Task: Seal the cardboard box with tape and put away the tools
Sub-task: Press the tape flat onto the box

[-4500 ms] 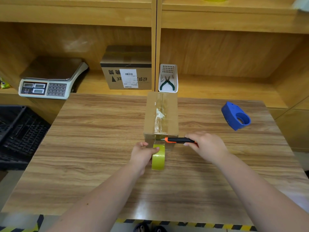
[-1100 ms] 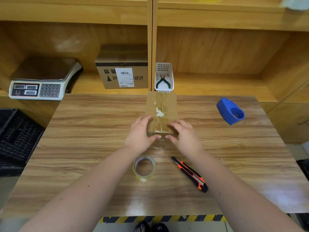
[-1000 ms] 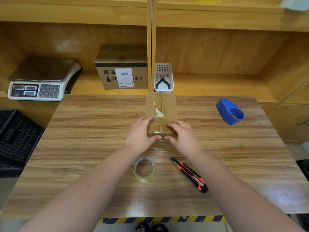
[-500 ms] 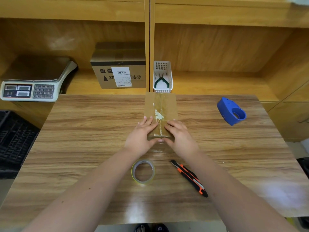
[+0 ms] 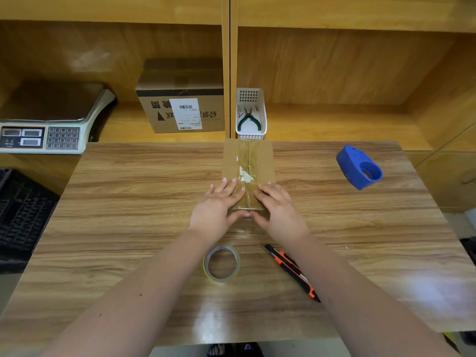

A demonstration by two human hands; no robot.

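Nearest on the counter [image 5: 108, 228] lie the tape roll [image 5: 222, 263], flat, and just right of it the orange-and-black utility knife [image 5: 292, 272]. Beyond them the left hand [image 5: 219, 210] and right hand [image 5: 277, 210] rest flat with fingers spread on the near end of the taped cardboard box [image 5: 248, 161], thumbs against its front face. A blue tape dispenser [image 5: 359, 167] sits well to the right; a white basket [image 5: 251, 114] with pliers stands on the shelf behind

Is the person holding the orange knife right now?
No, the orange knife lies on the table beside the tape roll, while both hands press on the cardboard box.
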